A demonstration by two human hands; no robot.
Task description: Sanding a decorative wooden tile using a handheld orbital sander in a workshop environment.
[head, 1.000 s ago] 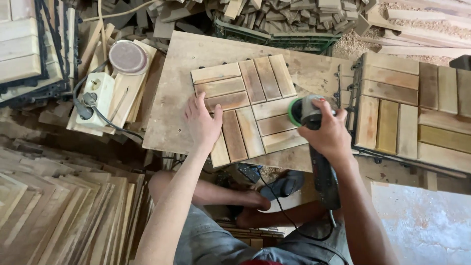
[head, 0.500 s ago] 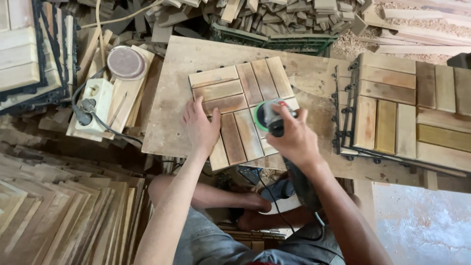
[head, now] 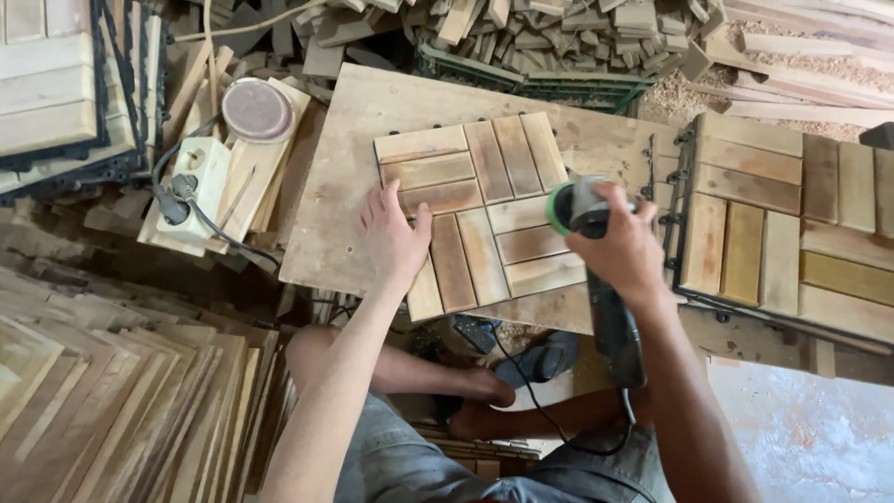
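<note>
A square wooden deck tile [head: 484, 205] made of slats lies on a plywood work board [head: 340, 177]. My left hand [head: 393, 237] rests flat on the tile's lower left part, fingers spread, holding it down. My right hand [head: 622, 247] grips a power sander [head: 575, 210] with a green-rimmed round pad, which sits at the tile's right edge. The sander's dark body and cable run back toward me under my forearm.
A stack of finished slat tiles [head: 792, 233] lies to the right. A white power strip [head: 191, 186] and a round sanding disc [head: 256, 110] sit at left. Wood offcuts [head: 549, 33] are heaped behind a green crate; stacked boards [head: 112, 391] fill the lower left.
The sander moved from the tile's right edge to its centre, then back to the right edge. My left hand stayed pressed on the tile.
</note>
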